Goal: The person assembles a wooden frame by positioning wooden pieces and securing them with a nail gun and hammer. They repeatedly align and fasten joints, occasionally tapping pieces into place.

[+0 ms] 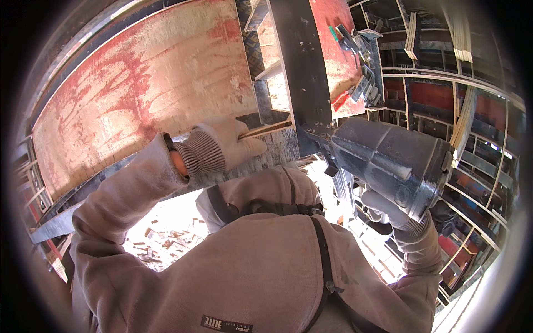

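Your torso: grey hooded top with black harness straps [319, 244] crossing the chest, nearest the camera.
Right hand [397, 213]: gloved and clenched around the grip of a heavy grey power tool [388, 161]; its nose presses against the dark steel beam [302, 72].
Left hand [222, 145]: gloved, fingers wrapped over the edge of a grey metal strip [266, 152] under the red-stained plywood form panel [150, 83], steadying it.
Progress: by the look of it the fixing is under way, the tool seated at the joint but the panel not yet let go of; I cannot tell how many fasteners are in.
Further off: clamps and brackets [361, 66] heaped on the second panel, then rows of red formwork frames [444, 94] beyond.
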Tool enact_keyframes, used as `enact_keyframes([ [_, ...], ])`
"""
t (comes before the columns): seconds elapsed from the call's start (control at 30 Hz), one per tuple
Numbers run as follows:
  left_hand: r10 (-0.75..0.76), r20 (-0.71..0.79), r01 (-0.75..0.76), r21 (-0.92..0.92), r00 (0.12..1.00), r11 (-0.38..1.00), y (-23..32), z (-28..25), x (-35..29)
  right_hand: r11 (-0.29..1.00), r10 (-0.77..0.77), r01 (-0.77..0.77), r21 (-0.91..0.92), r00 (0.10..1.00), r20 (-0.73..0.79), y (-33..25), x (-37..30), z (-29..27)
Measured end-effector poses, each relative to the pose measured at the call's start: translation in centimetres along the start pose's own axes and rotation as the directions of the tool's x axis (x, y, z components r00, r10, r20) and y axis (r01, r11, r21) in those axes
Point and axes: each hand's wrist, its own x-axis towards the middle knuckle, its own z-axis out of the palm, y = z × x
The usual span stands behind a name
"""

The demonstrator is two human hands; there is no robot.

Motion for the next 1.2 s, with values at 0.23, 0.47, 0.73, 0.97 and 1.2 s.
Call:
enact_keyframes([
  [0.23,0.064,-0.044,-0.06,0.09,0.997,0.994,0.3,0.0,-0.4,0.992,0.045,-0.065,-0.112,0.984,-0.173,-3.1,-0.1,1.7],
  [0.47,0.022,-0.05,-0.017,0.095,0.999,0.995,0.9,-0.2,-0.6,0.946,0.255,-0.291,-0.145,0.941,-0.223,-3.7,0.3,2.0],
  [0.73,0.018,-0.067,-0.012,0.095,0.998,0.995,0.9,0.0,-0.5,0.945,0.196,-0.251,-0.211,0.949,-0.248,-2.8,-1.9,1.3],
  [0.97,0.045,-0.074,-0.036,0.111,0.996,0.993,0.6,0.0,-0.6,0.929,0.215,-0.287,-0.236,0.933,-0.289,-2.1,-3.1,2.2],
  [1.2,0.06,-0.083,-0.051,0.099,0.995,0.994,0.4,0.3,-0.7,0.905,-0.051,-0.101,-0.413,0.938,-0.342,-1.8,-3.7,3.8],
])
